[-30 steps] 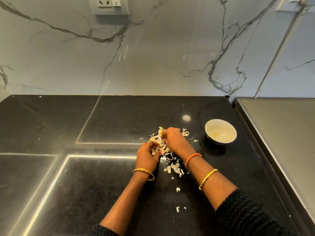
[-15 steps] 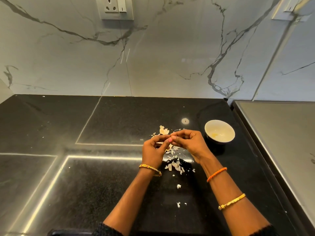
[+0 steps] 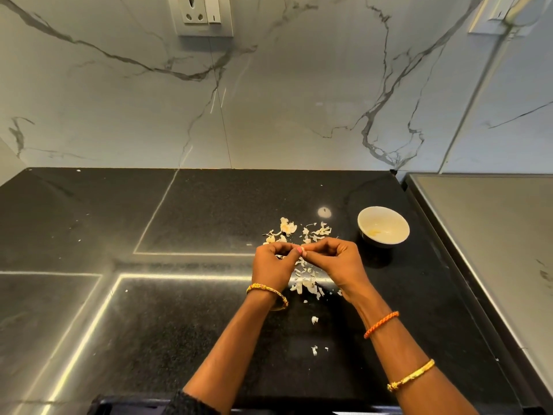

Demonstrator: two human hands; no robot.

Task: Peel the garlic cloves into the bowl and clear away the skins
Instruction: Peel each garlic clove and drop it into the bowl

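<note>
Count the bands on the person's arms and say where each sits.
3. One gold bangle on the left wrist; an orange thread band on the right wrist; a gold band further up that forearm. Sleeves may hide more.

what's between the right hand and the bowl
In the head view, only bare black counter lies between the right hand and the bowl; the garlic skins sit left of that gap.

Black speckled worktop (image 3: 209, 205), glossy with light streaks; white marble-veined wall (image 3: 299, 100); wall socket (image 3: 205, 15); steel surface (image 3: 493, 235) right.
</note>
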